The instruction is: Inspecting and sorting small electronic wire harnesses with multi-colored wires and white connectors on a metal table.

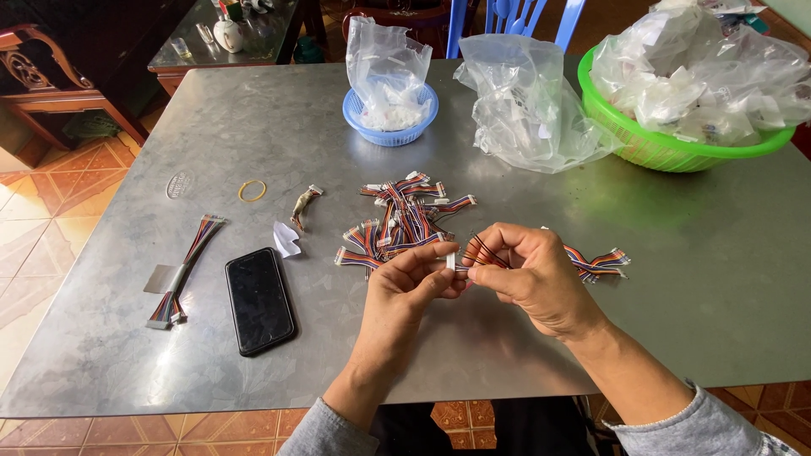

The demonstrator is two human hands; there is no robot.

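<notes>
My left hand [410, 283] and my right hand [528, 274] meet over the metal table [693, 279], together pinching one multicoloured ribbon cable [596, 263] by its small white connector [450, 261]. The cable's striped tail runs out to the right behind my right hand. Just beyond my fingers lies a loose pile of similar cables [404, 221] with white plugs.
A bundled cable set [184, 268] and a black phone [259, 300] lie at the left, with a yellow rubber band [252, 191] and paper scraps nearby. At the back stand a blue basket [389, 122], clear plastic bags [528, 105] and a green basket [676, 148] of bags.
</notes>
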